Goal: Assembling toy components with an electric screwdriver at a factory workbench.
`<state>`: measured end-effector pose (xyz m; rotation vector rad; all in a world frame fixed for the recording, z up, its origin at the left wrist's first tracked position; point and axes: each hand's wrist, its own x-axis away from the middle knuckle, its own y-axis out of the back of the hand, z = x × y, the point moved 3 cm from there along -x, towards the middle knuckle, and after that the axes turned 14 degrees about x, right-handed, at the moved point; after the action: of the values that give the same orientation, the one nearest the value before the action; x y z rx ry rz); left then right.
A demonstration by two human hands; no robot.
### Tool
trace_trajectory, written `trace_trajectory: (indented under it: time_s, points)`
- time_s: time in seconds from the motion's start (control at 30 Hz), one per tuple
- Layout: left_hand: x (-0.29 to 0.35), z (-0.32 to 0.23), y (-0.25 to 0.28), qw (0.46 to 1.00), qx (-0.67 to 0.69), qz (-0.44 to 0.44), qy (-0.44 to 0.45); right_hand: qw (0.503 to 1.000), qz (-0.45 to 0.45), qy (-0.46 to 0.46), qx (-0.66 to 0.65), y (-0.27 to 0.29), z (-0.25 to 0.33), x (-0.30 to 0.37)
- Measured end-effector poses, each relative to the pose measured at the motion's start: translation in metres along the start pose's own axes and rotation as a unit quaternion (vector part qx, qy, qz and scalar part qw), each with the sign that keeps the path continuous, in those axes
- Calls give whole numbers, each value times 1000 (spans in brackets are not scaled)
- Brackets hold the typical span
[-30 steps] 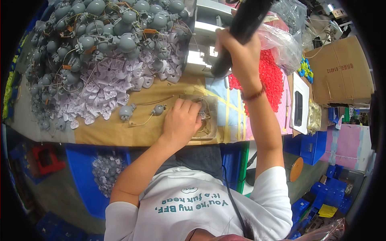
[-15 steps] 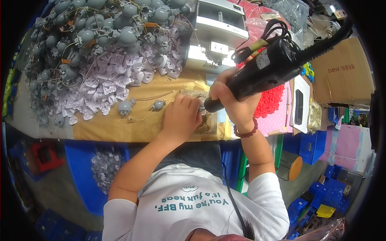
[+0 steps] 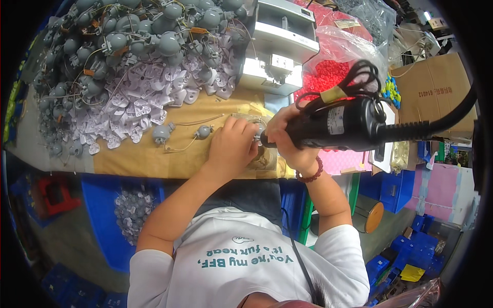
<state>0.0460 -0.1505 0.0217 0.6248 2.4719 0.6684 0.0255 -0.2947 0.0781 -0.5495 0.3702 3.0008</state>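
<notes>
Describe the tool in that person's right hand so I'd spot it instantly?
On the brown-covered workbench, find the heap of small red pieces. Just nearer the person, the right hand grips a corded power tool, nose toward the left hand. Unlike those red pieces, it is thick, tubular and black.

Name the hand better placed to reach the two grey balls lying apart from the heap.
The left hand, likely: though occupied, it is nearer the two grey balls; the right hand, farther off, grips the black tool.
</notes>
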Motion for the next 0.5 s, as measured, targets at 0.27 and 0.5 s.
trace_trajectory:
  time_s: [0.27, 0.5]
  points:
    - [1, 1, 0, 1000, 4, -10, -8, 988, 53, 27, 143, -1, 3, 2]
    - [-2, -5, 4, 999, 34, -11, 16, 998, -52, -42, -10, 14, 3, -13]
